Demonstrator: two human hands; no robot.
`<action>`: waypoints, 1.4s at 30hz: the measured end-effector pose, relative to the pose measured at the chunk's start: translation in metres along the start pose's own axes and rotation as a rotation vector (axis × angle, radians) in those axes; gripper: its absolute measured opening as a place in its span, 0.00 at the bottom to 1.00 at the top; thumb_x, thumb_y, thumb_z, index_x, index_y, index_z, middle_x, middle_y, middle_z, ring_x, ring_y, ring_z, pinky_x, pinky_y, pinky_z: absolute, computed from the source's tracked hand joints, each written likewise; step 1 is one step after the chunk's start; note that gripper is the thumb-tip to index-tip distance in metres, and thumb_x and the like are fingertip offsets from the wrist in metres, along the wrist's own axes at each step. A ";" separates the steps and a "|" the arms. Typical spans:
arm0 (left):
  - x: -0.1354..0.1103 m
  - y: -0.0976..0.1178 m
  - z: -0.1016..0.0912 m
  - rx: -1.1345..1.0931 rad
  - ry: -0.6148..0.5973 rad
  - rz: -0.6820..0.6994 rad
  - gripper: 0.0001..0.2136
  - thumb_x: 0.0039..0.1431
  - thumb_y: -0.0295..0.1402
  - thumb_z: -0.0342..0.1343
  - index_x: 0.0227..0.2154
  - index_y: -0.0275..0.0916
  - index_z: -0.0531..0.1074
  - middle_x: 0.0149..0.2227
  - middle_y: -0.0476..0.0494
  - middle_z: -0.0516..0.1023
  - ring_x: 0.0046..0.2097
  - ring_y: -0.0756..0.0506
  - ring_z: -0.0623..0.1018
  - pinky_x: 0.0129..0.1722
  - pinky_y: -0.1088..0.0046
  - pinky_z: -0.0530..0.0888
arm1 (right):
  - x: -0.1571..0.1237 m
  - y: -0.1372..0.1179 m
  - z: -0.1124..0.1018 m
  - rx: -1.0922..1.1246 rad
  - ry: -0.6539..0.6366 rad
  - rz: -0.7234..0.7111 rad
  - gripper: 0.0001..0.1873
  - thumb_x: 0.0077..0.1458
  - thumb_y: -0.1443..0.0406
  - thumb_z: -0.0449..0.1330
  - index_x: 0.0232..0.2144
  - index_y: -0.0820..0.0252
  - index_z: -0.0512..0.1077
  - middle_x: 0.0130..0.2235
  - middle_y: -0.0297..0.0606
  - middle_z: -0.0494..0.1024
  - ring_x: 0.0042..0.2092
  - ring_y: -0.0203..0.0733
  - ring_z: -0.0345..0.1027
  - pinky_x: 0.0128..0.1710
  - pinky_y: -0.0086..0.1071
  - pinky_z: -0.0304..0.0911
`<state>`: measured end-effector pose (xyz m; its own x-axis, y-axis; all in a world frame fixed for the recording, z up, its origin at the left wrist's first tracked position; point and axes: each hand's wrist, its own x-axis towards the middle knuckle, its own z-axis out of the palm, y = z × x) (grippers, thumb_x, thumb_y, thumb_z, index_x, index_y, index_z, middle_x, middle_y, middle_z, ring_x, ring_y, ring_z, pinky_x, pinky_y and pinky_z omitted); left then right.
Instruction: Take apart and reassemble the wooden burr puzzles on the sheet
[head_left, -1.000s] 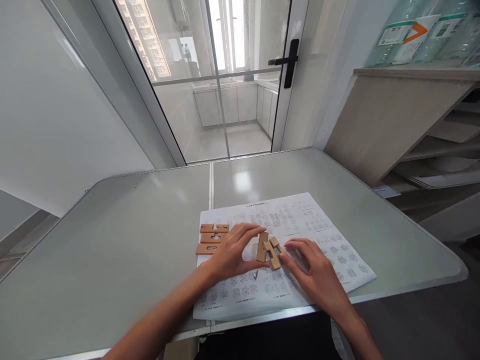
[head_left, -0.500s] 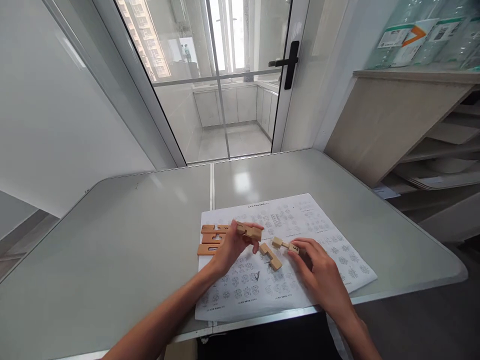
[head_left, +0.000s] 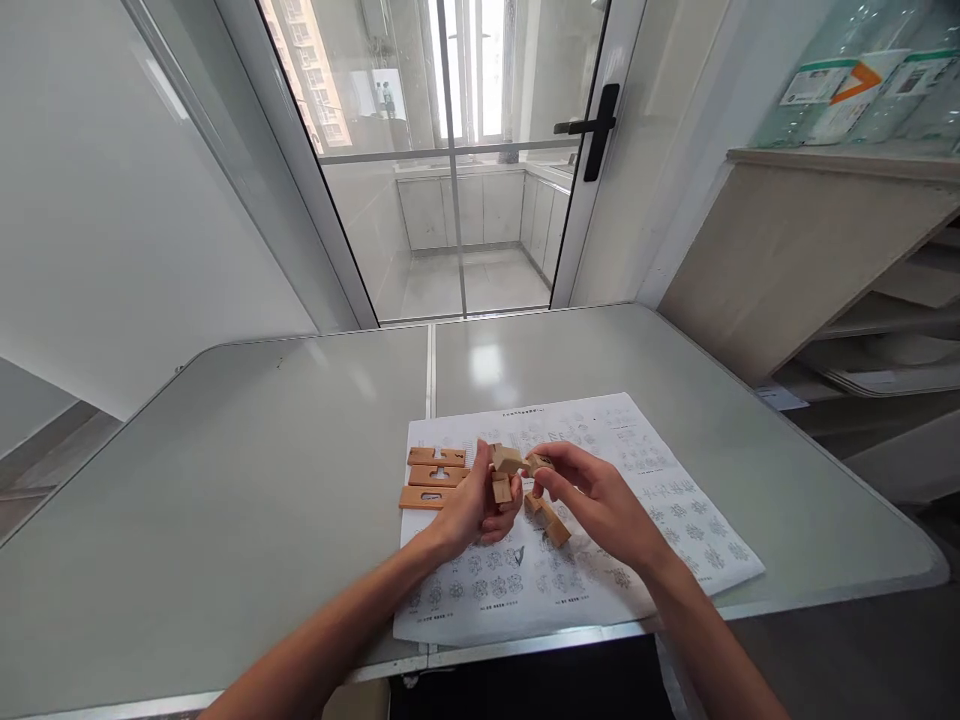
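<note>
My left hand (head_left: 480, 510) is closed around a pale notched wooden puzzle piece (head_left: 502, 489), held above the printed sheet. My right hand (head_left: 592, 490) pinches a second wooden puzzle piece (head_left: 538, 464) by its right end. This piece reaches across to the top of the one in my left hand; whether they interlock is hidden by my fingers. Another notched wooden piece (head_left: 551, 524) lies on the sheet below my right hand. Left of my left hand, three reddish slotted wooden pieces (head_left: 424, 497) lie in a stack of rows.
The printed sheet (head_left: 517, 590), covered in small diagrams, lies on a grey table (head_left: 300, 480) near its front edge. Beyond the table is a glass door with a black handle (head_left: 600, 130). A shelf (head_left: 810, 240) with plastic bottles (head_left: 840, 95) stands at the right.
My right hand has lifted a notched piece off the sheet and moved it left to the piece in my left hand. My left hand has turned its piece. The view has shifted slightly.
</note>
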<state>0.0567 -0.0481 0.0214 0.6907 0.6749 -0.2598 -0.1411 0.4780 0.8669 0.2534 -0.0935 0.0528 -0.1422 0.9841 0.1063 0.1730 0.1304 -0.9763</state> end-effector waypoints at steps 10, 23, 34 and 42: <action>-0.005 0.000 0.002 0.281 0.003 0.081 0.20 0.72 0.51 0.43 0.35 0.39 0.66 0.20 0.57 0.58 0.19 0.53 0.58 0.19 0.77 0.60 | -0.016 0.016 0.018 0.140 0.174 0.072 0.21 0.64 0.47 0.62 0.48 0.56 0.76 0.35 0.37 0.80 0.38 0.44 0.77 0.43 0.37 0.74; -0.005 0.005 0.006 0.128 -0.016 0.011 0.08 0.65 0.38 0.52 0.35 0.42 0.58 0.28 0.57 0.60 0.21 0.56 0.55 0.19 0.81 0.60 | -0.030 0.024 0.027 0.147 0.358 0.092 0.23 0.64 0.46 0.63 0.51 0.54 0.73 0.41 0.41 0.82 0.36 0.43 0.77 0.41 0.38 0.76; -0.005 0.005 -0.002 0.287 -0.222 0.062 0.23 0.72 0.51 0.50 0.57 0.37 0.67 0.32 0.46 0.78 0.20 0.53 0.73 0.17 0.79 0.60 | -0.030 0.025 0.029 0.103 0.425 0.033 0.17 0.69 0.51 0.58 0.53 0.52 0.71 0.44 0.40 0.81 0.35 0.40 0.72 0.41 0.38 0.73; -0.004 0.005 0.000 0.318 -0.216 0.022 0.27 0.73 0.54 0.46 0.54 0.32 0.69 0.22 0.47 0.78 0.17 0.51 0.75 0.17 0.78 0.66 | -0.031 0.032 0.032 -0.066 0.443 -0.042 0.17 0.68 0.54 0.60 0.53 0.54 0.74 0.49 0.43 0.81 0.44 0.46 0.76 0.38 0.38 0.75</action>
<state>0.0529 -0.0488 0.0264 0.8283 0.5327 -0.1738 0.0464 0.2439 0.9687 0.2325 -0.1241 0.0127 0.2784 0.9325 0.2300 0.2399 0.1643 -0.9568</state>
